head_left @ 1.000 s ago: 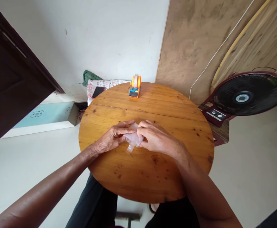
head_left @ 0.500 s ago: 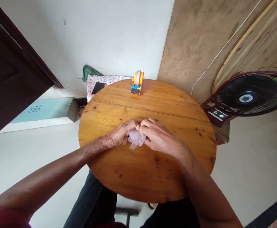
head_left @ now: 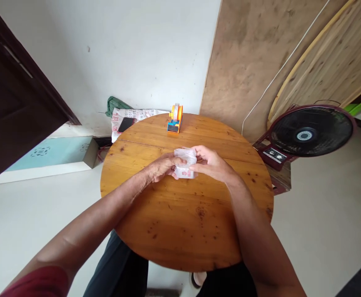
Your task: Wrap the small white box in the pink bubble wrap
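Between my two hands is a small packet wrapped in translucent plastic (head_left: 186, 171), with faint red print on its lower part. My left hand (head_left: 164, 167) grips its left side, thumb across the front and fingers behind. On the other side, my right hand (head_left: 211, 164) holds the right edge, thumb in front and fingers at the back upper corner. Both hands are over the middle of the round wooden table (head_left: 180, 218). What lies inside the wrapping cannot be made out.
An orange and blue tape dispenser (head_left: 175, 119) stands near the table's far edge. Beyond the left rim, a dark phone (head_left: 126, 125) lies on a white printed sack (head_left: 115, 119). A black fan with a dark red frame (head_left: 310, 132) stands at the right.
The packet has turned to show a flatter, red-printed face. My hands have moved from close together above it to its left and right sides. The whole view has shifted slightly.
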### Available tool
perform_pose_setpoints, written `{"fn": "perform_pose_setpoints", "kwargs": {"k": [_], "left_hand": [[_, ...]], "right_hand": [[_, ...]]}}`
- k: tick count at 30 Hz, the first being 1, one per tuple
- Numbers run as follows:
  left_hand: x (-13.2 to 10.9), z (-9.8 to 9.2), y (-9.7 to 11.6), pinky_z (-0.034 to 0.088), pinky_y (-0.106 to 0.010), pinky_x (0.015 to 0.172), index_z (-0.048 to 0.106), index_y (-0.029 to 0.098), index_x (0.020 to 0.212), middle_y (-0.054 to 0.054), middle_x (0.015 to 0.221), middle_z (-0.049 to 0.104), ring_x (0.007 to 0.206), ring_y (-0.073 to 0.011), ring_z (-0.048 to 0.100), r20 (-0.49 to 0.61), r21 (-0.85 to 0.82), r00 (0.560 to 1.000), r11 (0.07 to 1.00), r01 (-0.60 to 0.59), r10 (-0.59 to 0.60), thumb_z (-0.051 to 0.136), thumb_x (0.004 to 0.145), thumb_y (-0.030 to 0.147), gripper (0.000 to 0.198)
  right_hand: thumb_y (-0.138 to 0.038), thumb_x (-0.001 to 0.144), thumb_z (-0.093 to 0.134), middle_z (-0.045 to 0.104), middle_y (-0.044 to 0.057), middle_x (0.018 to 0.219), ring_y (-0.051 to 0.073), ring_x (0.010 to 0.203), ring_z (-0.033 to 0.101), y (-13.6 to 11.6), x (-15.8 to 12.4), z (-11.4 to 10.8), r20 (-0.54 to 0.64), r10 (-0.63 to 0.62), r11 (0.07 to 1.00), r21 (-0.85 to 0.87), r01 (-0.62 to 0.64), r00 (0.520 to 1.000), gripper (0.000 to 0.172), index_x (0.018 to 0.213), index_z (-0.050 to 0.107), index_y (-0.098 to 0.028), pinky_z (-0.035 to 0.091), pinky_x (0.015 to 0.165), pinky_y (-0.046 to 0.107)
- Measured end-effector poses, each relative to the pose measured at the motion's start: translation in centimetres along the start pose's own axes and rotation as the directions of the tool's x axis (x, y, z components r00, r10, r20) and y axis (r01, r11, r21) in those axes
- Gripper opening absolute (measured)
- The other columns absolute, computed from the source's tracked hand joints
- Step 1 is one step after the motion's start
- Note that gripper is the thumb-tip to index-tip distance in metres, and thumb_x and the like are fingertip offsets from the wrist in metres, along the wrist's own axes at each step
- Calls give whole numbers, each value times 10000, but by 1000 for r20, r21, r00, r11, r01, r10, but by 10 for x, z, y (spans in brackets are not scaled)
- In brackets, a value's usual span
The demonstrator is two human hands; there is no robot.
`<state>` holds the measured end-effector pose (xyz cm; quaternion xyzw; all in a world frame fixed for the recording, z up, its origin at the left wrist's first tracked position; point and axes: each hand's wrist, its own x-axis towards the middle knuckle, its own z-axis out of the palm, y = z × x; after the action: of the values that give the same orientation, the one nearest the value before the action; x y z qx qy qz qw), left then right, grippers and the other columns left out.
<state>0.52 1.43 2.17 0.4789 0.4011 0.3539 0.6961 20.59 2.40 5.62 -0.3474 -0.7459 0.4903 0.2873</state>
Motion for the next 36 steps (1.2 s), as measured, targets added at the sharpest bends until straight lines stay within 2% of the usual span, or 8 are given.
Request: {"fn": "perform_pose_setpoints", "kwargs": {"k": [4,8,15,19,23,28,32,36], "left_hand": [[2,2,-7,508,-279,655,599,166,1177,-113,1013,692,842,-208,655,87,-61,995,997,-44,49,685,749,493,546],[-4,4,-9,497,-356,843,595,138,1208,-150,1102,686,990,-256,655,202,-121,968,985,-127,150,758,727,417,580],[-3,2,-14,509,-301,679,642,97,1094,-149,977,716,842,-237,686,97,-145,985,981,-129,143,794,687,409,535],[-3,-2,-15,483,-279,647,643,101,1086,-135,939,719,834,-244,692,118,-102,984,987,-124,136,796,682,420,537],[-2,-4,-15,494,-301,748,645,140,1078,-84,964,713,855,-213,683,115,-79,984,989,-125,134,837,634,375,538],[-2,-4,-12,508,-335,790,665,145,1075,-82,964,717,835,-210,680,52,-65,990,989,-130,133,839,633,372,527],[-4,-4,-9,512,-351,839,662,140,1121,-109,1053,696,911,-224,661,63,-203,980,964,-173,190,775,710,421,511],[-5,-3,-10,535,-384,836,617,190,1187,-85,1057,672,910,-206,645,110,-316,976,937,-145,188,742,757,384,487]], "right_hand": [[-310,749,722,688,70,1056,193,940,652,9,4,-3,-76,101,990,107,-93,992,458,1162,565,-187,520,824,345],[-358,778,704,706,69,1015,199,870,674,15,5,-4,-90,177,976,143,-163,980,453,1184,580,-200,539,761,342],[-406,828,646,691,70,1110,204,963,671,3,4,2,13,91,988,126,-92,996,404,1175,607,-203,536,845,354],[-350,732,746,657,76,1202,213,1047,642,10,7,6,-18,93,987,135,-90,995,584,1260,536,-215,511,911,373],[-336,682,781,660,91,1194,223,1049,640,20,10,7,-49,147,974,184,-136,988,657,1266,517,-191,494,934,394],[-341,709,752,705,50,1035,202,929,666,22,12,10,-55,98,976,202,-85,994,525,1183,578,-195,521,851,364],[-346,680,766,711,60,1002,207,898,672,20,13,14,-149,120,962,263,-78,982,542,1166,596,-179,517,851,375],[-369,651,789,714,82,1029,231,952,668,16,13,15,-305,180,955,282,-92,935,605,1185,592,-164,494,914,405]]}}
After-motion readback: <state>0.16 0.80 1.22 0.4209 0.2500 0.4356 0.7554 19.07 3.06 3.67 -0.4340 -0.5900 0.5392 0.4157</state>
